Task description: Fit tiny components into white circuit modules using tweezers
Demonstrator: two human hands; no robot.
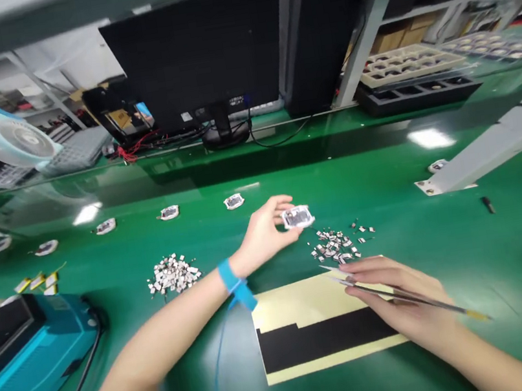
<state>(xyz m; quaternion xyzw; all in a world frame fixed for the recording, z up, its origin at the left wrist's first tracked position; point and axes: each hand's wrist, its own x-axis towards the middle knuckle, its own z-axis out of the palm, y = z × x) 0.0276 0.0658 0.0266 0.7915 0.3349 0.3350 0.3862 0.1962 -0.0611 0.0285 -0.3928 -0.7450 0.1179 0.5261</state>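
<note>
Between the thumb and fingers of my left hand (266, 229) is a small white-framed device housing (298, 217) with a grey inside, held just above the green mat. A blue strap (236, 285) circles the left wrist. My right hand (403, 292) pinches tweezers (403, 296), whose two tips stand apart with nothing visible between them. The tips point left over the upper edge of a pale yellow sheet (301, 300) with a black strip. Beyond the tips lies a loose pile of small parts (335, 246). Similar housings, one of them (234, 201) close by, lie in a row farther back.
Another heap of small parts (173, 274) lies left of my left forearm. A blue and black machine (35, 360) with a cable stands at the left. A monitor (200, 54) stands behind, and a white metal post (493, 144) rises at the right. Trays (415, 78) sit back right.
</note>
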